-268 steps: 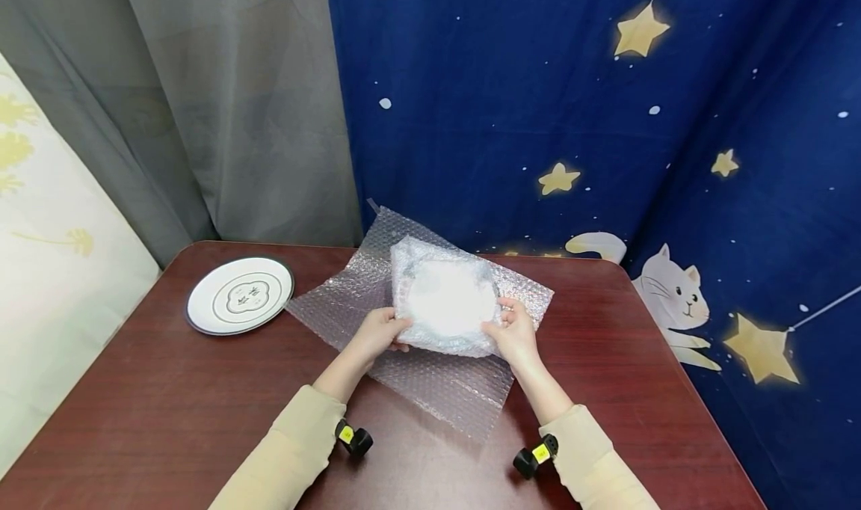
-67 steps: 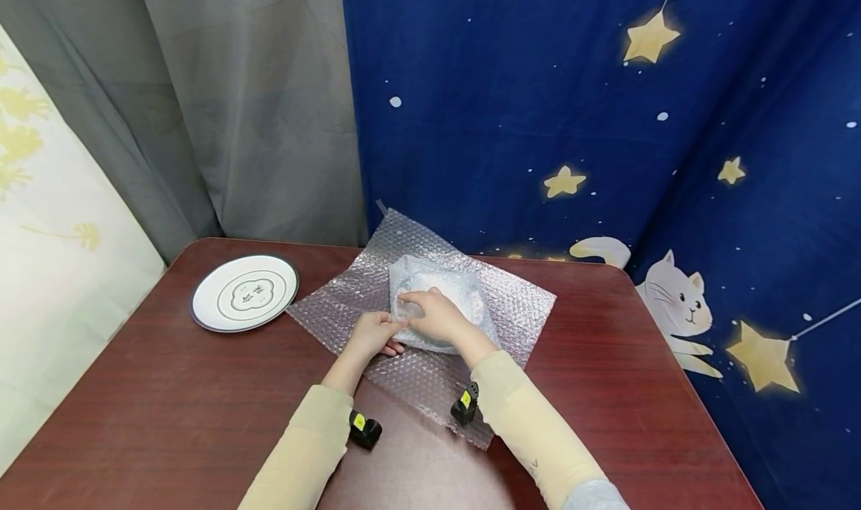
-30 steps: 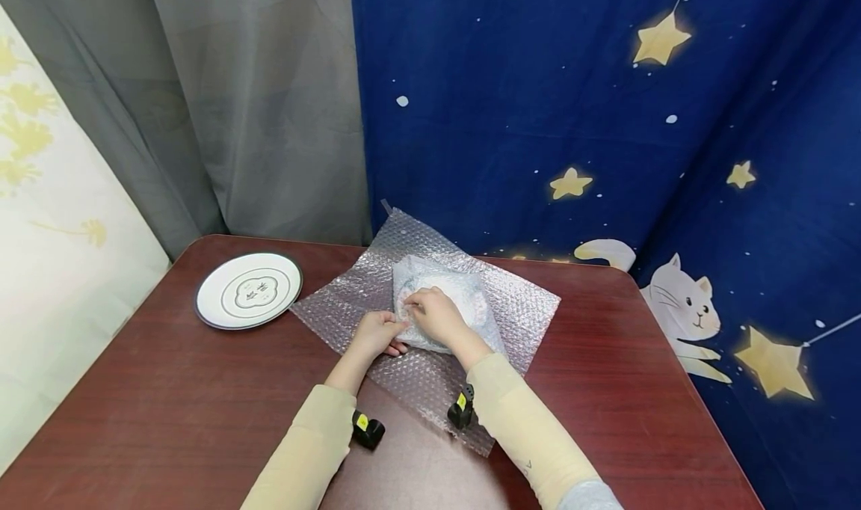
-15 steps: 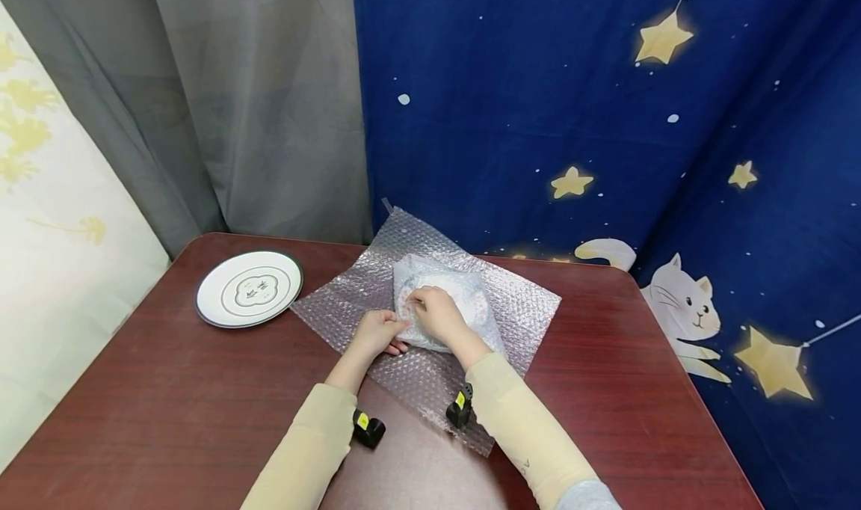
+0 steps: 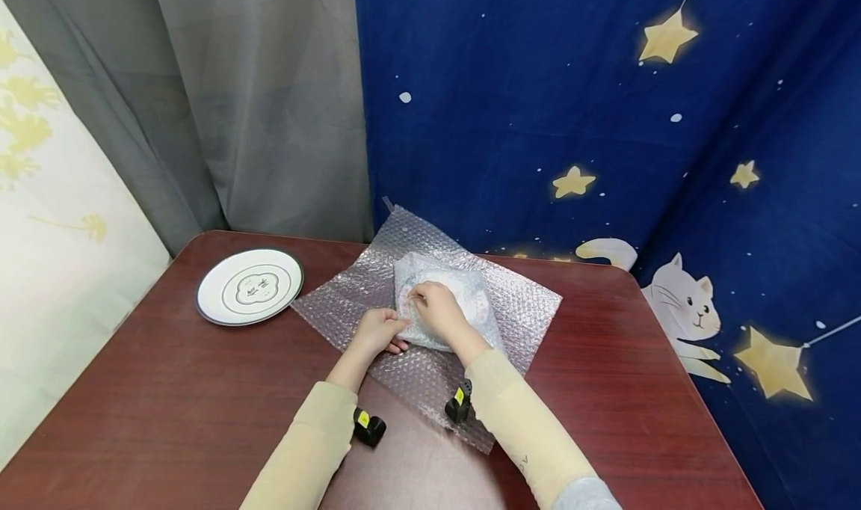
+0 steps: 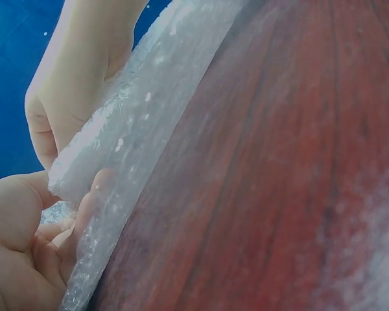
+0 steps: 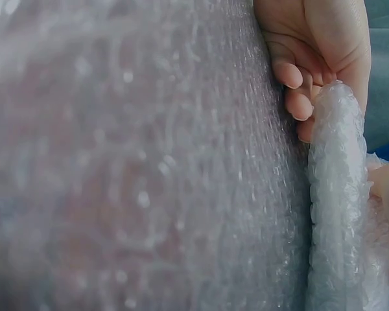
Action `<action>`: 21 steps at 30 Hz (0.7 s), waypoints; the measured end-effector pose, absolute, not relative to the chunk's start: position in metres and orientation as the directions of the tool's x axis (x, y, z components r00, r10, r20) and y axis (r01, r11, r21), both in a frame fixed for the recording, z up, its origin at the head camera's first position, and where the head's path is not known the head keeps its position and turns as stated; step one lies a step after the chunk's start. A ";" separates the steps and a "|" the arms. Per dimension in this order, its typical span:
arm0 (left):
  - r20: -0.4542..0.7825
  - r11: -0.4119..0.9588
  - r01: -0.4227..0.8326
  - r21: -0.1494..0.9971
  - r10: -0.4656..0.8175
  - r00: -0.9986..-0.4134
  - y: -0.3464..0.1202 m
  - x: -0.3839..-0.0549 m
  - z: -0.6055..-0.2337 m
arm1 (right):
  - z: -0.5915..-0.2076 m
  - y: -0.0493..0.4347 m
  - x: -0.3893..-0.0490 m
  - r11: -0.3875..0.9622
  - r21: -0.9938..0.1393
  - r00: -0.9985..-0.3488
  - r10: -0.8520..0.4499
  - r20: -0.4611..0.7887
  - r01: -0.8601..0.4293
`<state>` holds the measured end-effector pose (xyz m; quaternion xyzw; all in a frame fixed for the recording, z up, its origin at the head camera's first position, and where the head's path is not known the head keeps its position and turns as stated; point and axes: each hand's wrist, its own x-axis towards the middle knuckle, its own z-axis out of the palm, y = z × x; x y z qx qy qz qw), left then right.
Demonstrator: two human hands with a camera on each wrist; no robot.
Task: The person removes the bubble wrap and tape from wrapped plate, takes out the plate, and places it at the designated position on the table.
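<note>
A bubble-wrapped package (image 5: 472,289) lies on a larger loose bubble wrap sheet (image 5: 521,300); a round, plate-like white thing shows through its wrapping. My left hand (image 5: 375,333) grips the package's near-left corner, thumb on top and fingers beneath. In the left wrist view, that hand (image 6: 16,240) has some fingers behind the clear film. My right hand (image 5: 440,314) reaches over the package, its curled fingers and thumb pinching at the wrapping near the left side. What lies between those fingertips is too small to make out. The right wrist view shows the package edge (image 7: 337,201) from the side.
To the left, a white plate (image 5: 222,293) with a dark rim and printed centre lies on the dark red wooden table (image 5: 168,398). Behind the table hang a grey curtain (image 5: 282,121) and a blue starry curtain (image 5: 484,121).
Nearly nine seconds ago both hands held the package by its sides, tilted up. It lies lower now, and my right hand has crossed to its left part. During the last second the fingers shift only slightly.
</note>
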<state>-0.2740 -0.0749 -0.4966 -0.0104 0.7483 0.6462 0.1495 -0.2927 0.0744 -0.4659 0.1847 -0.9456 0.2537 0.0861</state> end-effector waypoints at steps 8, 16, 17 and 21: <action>-0.232 0.169 -0.202 0.965 0.182 -0.955 -0.075 -0.273 -0.494 | -0.468 0.076 -0.294 0.792 -0.459 -0.911 -0.298 0.286 -0.403; -0.229 0.166 -0.199 0.966 0.185 -0.956 -0.075 -0.273 -0.495 | -0.471 0.076 -0.296 0.782 -0.495 -0.922 -0.271 0.276 -0.378; -0.229 0.166 -0.200 0.966 0.184 -0.956 -0.075 -0.273 -0.495 | -0.471 0.076 -0.296 0.780 -0.504 -0.925 -0.267 0.270 -0.372; -0.230 0.162 -0.201 0.966 0.184 -0.956 -0.076 -0.273 -0.494 | -0.472 0.077 -0.297 0.777 -0.521 -0.933 -0.246 0.264 -0.353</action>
